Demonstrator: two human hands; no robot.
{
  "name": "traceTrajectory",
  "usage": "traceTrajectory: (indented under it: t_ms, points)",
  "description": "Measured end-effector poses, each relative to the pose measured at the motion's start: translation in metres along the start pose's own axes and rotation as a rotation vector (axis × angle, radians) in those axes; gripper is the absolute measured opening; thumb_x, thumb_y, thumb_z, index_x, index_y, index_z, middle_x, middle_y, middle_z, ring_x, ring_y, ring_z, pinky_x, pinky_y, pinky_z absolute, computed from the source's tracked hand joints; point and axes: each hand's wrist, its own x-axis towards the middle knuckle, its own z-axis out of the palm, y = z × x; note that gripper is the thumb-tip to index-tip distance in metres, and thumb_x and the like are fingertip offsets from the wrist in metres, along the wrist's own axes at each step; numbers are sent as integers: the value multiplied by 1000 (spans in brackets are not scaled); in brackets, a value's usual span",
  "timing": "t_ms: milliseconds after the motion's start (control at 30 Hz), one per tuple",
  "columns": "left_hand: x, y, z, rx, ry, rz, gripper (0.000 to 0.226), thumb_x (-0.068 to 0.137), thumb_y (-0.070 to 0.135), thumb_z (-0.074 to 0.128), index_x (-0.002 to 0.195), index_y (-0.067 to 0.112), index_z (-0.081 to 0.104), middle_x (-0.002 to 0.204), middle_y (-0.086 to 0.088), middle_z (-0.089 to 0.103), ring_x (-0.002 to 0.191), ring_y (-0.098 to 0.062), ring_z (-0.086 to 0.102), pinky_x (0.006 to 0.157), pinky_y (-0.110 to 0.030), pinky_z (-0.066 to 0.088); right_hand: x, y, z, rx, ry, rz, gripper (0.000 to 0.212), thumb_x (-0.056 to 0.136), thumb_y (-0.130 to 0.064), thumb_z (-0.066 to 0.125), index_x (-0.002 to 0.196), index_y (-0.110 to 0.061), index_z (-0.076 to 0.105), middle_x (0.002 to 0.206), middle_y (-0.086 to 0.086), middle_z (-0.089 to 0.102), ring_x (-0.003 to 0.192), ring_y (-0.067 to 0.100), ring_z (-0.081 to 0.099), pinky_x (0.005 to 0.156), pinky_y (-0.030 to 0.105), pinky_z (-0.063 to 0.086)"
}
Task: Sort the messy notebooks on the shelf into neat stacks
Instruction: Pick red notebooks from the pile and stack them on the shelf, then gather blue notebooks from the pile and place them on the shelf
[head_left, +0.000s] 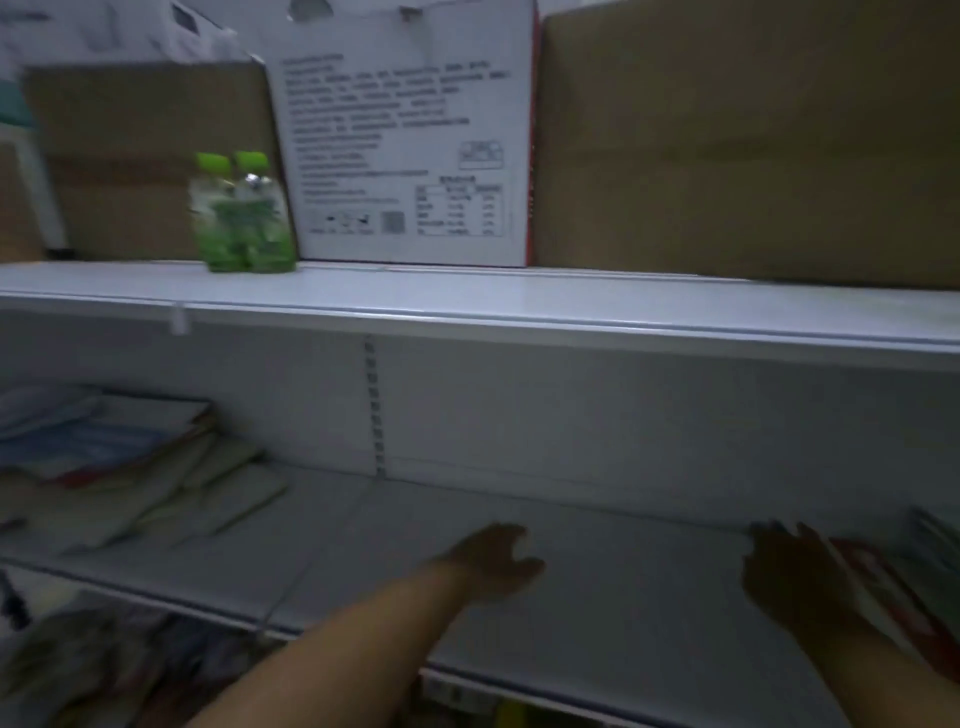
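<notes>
The biggest things sit on the upper shelf (519, 296): a brown cardboard box (753, 140) at 2 o'clock, a second brown box (140, 156) at 10 o'clock, and a white printed carton (405, 145) upright between them at 12 o'clock. They look like stored stock, pushed to the back and not part of the job.

The lower shelf (597, 597) is the work area. Its middle stretch is bare, probably kept free as a place to build stacks. At 9 o'clock a messy pile of notebooks (119, 467) lies fanned and skewed, the covers overlapping at different angles, so that side appears not yet sorted. At 4 o'clock, against the frame edge, lies a smaller group of notebooks with a red cover (893, 587).

The right hand (789, 577), at 4 o'clock, is laid against the left edge of that red-covered group, fingers reaching out roughly straight, likely to square the edges. The blur hides whether any finger curls round a cover, so I cannot tell its grip. The left hand (493, 561), at 6 o'clock, hovers over the bare shelf with fingers loosely curled and nothing in them.

Two green-capped bottles (241, 218) stand at 10 o'clock, just beside the carton.
</notes>
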Motion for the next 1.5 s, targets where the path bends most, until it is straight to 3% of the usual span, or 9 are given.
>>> traceTrajectory:
  t_ms: [100,200,333,533,933,1100,1233,1367,1500]
  points:
    - [-56,-90,-64,131,178,-173,63,99,47,34,151,17,16,160,-4,10,147,-19,10,116,-29,13,-33,-144,-67,170,-65,-220,60,98,-36,27,151,-11,14,156,12,19,143,29,20,117,37,21]
    - [-129,-170,-108,266,306,-297,61,97,45,38,147,12,28,154,-9,26,142,-24,24,114,-32,26,-69,-280,-122,302,-157,-578,60,99,-34,35,152,-22,9,160,2,2,147,21,3,118,31,11]
    - [-226,-258,-144,286,356,-472,65,97,50,35,149,14,23,159,-5,12,147,-21,5,119,-37,16,-120,-414,-158,253,-146,-903,61,95,-26,44,149,-17,18,158,8,10,145,27,11,117,39,22]
    - [-304,-360,-160,166,441,-640,64,96,50,37,150,20,21,160,-1,6,148,-19,-2,120,-37,10,-154,-532,-180,190,-142,-1120,50,91,-24,47,138,-12,36,145,17,31,137,32,26,110,42,31]
    - [-308,-502,-217,213,390,-743,61,97,48,36,150,22,21,160,1,10,147,-16,3,118,-34,12,-89,-752,-238,332,38,-1289,33,88,-25,53,119,-13,54,126,12,50,113,31,50,91,36,46]
    - [-295,-562,-255,-25,587,-813,52,95,42,44,144,23,36,147,2,40,127,-18,47,99,-31,42,-51,-835,-251,456,-28,-1222,35,92,-23,49,124,-10,51,129,12,52,111,29,55,88,35,49]
    - [-269,-607,-252,-93,523,-792,46,93,36,45,137,25,45,140,3,49,125,-13,48,100,-26,41,-34,-876,-236,429,114,-1213,14,91,-21,44,88,-15,56,104,7,57,102,24,58,68,27,36]
    - [-244,-650,-275,-62,555,-713,41,91,27,44,131,23,54,133,2,56,119,-15,54,98,-28,45,-22,-900,-245,535,231,-1127,22,88,-29,42,76,-16,55,83,5,55,89,22,52,59,29,28]
    - [-227,-711,-319,-8,553,-583,45,91,24,46,135,20,48,137,-3,53,118,-18,54,90,-22,44,-18,-929,-252,736,130,-899,32,96,-25,40,65,-19,47,63,3,45,61,16,41,51,28,26]
